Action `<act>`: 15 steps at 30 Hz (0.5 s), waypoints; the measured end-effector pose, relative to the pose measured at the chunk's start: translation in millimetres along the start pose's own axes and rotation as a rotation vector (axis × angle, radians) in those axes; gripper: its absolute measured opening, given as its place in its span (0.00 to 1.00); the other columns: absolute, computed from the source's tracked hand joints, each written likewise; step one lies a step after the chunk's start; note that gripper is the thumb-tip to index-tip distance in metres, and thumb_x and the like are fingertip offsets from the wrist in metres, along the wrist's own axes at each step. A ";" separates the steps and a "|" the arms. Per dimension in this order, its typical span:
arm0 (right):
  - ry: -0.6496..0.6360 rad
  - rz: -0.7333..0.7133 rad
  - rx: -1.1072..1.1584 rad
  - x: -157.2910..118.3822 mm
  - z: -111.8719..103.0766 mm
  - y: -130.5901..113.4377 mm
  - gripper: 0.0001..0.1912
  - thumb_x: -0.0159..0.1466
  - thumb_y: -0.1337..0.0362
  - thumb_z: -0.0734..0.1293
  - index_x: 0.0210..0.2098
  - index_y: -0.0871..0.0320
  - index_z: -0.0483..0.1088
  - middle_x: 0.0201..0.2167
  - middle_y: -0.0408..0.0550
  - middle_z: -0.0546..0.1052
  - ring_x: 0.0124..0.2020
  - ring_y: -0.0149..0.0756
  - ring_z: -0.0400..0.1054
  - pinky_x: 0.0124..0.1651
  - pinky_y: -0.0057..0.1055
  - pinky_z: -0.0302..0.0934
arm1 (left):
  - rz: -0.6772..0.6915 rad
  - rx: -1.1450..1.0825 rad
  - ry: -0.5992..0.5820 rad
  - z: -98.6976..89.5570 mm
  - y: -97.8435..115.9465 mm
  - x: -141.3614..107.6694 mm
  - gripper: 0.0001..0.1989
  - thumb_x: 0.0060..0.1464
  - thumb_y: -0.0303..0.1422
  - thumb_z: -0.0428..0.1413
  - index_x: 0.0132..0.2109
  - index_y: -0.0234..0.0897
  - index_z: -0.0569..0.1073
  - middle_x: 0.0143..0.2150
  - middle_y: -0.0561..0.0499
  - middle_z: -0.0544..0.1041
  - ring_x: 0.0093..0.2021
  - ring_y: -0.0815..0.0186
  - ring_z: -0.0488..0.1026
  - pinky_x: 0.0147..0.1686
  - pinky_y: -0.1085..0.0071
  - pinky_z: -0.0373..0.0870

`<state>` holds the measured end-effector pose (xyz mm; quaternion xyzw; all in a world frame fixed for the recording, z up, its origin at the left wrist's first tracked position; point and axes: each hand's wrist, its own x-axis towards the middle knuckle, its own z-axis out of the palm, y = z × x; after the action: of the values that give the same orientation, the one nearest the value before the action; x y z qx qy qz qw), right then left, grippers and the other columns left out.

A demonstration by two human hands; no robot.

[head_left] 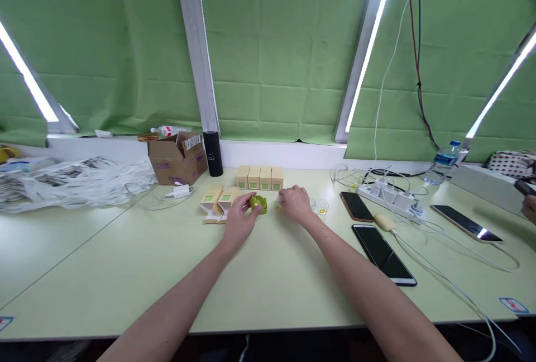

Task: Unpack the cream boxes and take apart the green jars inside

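Observation:
My left hand (pixel 240 219) is closed on the edge of a small olive-green case (pixel 258 204) with a hollow inside. Just to its right, my right hand (pixel 295 204) has its fingers pinched together by a small whitish piece (pixel 280 199), too small to name. Beside that hand stands a clear cup (pixel 321 207) with something yellow in it, and another clear rim is partly hidden by the hand. Left of my left hand, two opened kraft boxes (pixel 218 200) lie with their flaps out. Several closed kraft boxes (pixel 259 178) form a row behind.
A cardboard carton (pixel 176 161) and black cylinder (pixel 213 153) stand at the back left, near bundled white cables (pixel 75 183). To the right lie phones (pixel 384 253), a power strip (pixel 391 201) and loose cords. Another person's hand (pixel 530 207) shows at the right edge.

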<state>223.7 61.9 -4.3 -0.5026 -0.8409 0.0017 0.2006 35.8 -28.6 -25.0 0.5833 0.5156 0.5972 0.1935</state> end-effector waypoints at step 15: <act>0.007 0.019 -0.041 -6.8 10.2 3.4 0.24 0.56 0.72 0.69 0.52 0.59 0.75 0.43 0.56 0.83 0.53 0.50 0.68 0.52 0.39 0.52 | -0.016 -0.062 -0.024 -0.6 0.5 0.0 0.23 0.56 0.41 0.63 0.57 0.38 0.75 0.57 0.42 0.77 0.55 0.59 0.77 0.61 0.55 0.74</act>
<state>225.9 59.8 -16.6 -0.5144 -0.8353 -0.0152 0.1934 35.5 -29.0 -24.5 0.5800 0.4989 0.6043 0.2223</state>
